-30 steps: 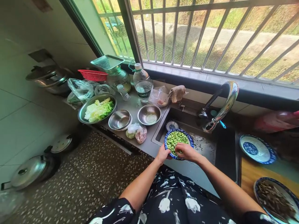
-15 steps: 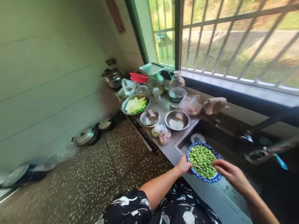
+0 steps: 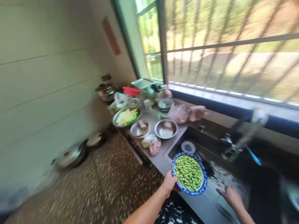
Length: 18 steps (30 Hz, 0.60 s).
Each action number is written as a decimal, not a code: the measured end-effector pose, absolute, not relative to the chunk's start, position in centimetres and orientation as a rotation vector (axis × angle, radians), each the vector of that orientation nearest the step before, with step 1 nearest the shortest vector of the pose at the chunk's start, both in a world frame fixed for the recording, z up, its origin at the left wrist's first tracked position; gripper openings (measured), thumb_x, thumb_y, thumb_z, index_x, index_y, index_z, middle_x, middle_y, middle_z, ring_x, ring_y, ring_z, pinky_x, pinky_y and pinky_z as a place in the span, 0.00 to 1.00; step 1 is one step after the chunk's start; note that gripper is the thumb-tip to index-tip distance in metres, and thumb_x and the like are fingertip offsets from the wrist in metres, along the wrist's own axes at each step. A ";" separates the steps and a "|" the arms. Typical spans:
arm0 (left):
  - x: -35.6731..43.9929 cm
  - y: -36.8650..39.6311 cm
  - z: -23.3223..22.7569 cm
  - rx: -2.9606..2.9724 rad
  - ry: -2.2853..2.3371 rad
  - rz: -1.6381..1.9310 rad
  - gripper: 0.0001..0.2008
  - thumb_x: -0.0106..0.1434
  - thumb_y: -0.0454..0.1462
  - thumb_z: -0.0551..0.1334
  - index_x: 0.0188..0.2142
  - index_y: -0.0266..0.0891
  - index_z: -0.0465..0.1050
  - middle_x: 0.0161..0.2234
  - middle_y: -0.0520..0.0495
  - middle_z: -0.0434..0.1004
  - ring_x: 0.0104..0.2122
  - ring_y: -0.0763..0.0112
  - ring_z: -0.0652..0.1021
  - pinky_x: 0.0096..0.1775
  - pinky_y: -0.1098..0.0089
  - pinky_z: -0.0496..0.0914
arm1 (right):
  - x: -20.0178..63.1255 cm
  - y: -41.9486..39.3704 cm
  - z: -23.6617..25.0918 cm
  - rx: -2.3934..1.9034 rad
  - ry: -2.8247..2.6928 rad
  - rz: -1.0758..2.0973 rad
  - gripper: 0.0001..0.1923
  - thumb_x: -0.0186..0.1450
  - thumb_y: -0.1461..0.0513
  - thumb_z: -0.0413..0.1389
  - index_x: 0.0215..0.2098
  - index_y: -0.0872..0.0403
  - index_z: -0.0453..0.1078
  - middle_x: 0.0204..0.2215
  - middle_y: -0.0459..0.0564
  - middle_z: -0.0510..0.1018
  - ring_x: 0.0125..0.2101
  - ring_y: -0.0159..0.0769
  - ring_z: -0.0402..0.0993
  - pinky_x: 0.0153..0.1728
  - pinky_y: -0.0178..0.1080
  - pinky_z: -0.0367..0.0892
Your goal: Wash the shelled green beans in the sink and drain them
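My left hand (image 3: 170, 184) grips the near left rim of a blue-and-white patterned bowl (image 3: 205, 178), thumb on top. Shelled green broad beans (image 3: 188, 173) fill the bowl, which is tilted slightly toward me over the sink's front edge. My right hand (image 3: 231, 196) is apart from the bowl, to its right and above the sink's near side. Its fingers are somewhat blurred but look spread, with nothing visible in them. Beyond the bowl, a small blue-and-white dish (image 3: 188, 147) lies in the dark sink (image 3: 205, 143).
Left of the sink, the counter (image 3: 161, 159) bears two steel bowls, one being a wide bowl (image 3: 166, 129), a basin of chopped greens (image 3: 127, 117) and small knotted bags (image 3: 154, 146). Raw poultry (image 3: 196, 112) lies behind the sink near the faucet (image 3: 230, 140). Lidded pots (image 3: 72, 156) stand on the floor.
My right hand has left the beans and moved right, away from the bowl. The left hand still holds the bowl. The camera view has shifted upward and right.
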State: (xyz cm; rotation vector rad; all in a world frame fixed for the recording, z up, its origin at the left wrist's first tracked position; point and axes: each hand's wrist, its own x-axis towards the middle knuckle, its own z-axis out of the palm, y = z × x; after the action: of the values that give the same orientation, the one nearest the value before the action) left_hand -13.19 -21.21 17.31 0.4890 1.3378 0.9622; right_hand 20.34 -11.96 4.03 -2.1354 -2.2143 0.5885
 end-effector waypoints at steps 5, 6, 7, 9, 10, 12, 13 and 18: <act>-14.1 -19.5 16.8 0.560 1.328 0.767 0.25 0.44 0.35 0.58 0.46 0.37 0.64 0.28 0.47 0.74 0.24 0.68 0.74 0.26 0.69 0.70 | 15.9 -13.6 7.9 -2.407 -1.857 0.499 0.25 0.49 0.69 0.52 0.45 0.49 0.71 0.58 0.56 0.56 0.56 0.57 0.53 0.46 0.53 0.59; -14.4 -18.7 16.8 0.594 1.337 0.716 0.25 0.44 0.35 0.59 0.45 0.37 0.64 0.27 0.48 0.74 0.24 0.68 0.74 0.27 0.69 0.70 | 15.2 -14.2 8.8 -2.393 -1.735 0.591 0.33 0.47 0.73 0.52 0.50 0.46 0.67 0.60 0.55 0.52 0.56 0.56 0.52 0.46 0.53 0.59; -14.7 -17.9 16.8 0.636 1.347 0.666 0.24 0.44 0.35 0.59 0.44 0.38 0.65 0.25 0.49 0.73 0.24 0.69 0.74 0.27 0.69 0.70 | 14.7 -14.9 9.7 -2.305 -1.640 0.687 0.39 0.44 0.75 0.52 0.54 0.46 0.63 0.60 0.55 0.52 0.56 0.54 0.54 0.47 0.49 0.60; -14.9 -16.0 17.0 0.732 1.350 0.582 0.23 0.43 0.36 0.60 0.43 0.39 0.66 0.23 0.52 0.71 0.22 0.70 0.73 0.27 0.70 0.69 | 14.5 -16.8 10.8 -2.086 -1.413 0.785 0.37 0.45 0.74 0.52 0.53 0.49 0.64 0.54 0.56 0.64 0.51 0.45 0.63 0.46 0.41 0.62; -14.8 -15.1 17.1 0.776 1.343 0.551 0.23 0.43 0.36 0.60 0.42 0.40 0.67 0.22 0.52 0.71 0.21 0.70 0.73 0.27 0.70 0.69 | 14.9 -18.1 11.1 -2.017 -1.248 0.793 0.29 0.48 0.72 0.53 0.48 0.52 0.68 0.47 0.55 0.71 0.46 0.42 0.68 0.42 0.38 0.64; -14.2 -13.5 17.0 0.831 1.333 0.509 0.23 0.44 0.36 0.61 0.43 0.42 0.67 0.22 0.53 0.71 0.20 0.72 0.72 0.26 0.70 0.69 | 16.4 -21.6 11.1 -1.973 -0.762 0.772 0.10 0.54 0.63 0.53 0.33 0.56 0.72 0.29 0.51 0.77 0.31 0.37 0.74 0.31 0.35 0.67; -13.8 -13.0 17.0 0.844 1.330 0.494 0.24 0.44 0.35 0.60 0.44 0.43 0.66 0.22 0.53 0.71 0.19 0.72 0.72 0.26 0.70 0.70 | 17.6 -23.6 11.1 -1.943 -0.465 0.733 0.11 0.56 0.57 0.52 0.28 0.57 0.70 0.23 0.49 0.75 0.24 0.35 0.73 0.25 0.34 0.66; -11.7 -12.2 17.9 0.987 1.309 0.400 0.24 0.44 0.36 0.63 0.44 0.47 0.68 0.20 0.52 0.71 0.22 0.65 0.76 0.26 0.68 0.71 | 24.5 -32.0 11.6 -1.316 0.402 0.484 0.13 0.59 0.53 0.50 0.33 0.54 0.60 0.22 0.48 0.74 0.19 0.30 0.70 0.16 0.28 0.61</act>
State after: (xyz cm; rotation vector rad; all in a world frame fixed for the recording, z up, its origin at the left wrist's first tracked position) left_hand -11.65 -12.20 17.95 0.9866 1.3091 0.3999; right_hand 24.47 -32.03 11.63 -1.3156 0.4024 0.4836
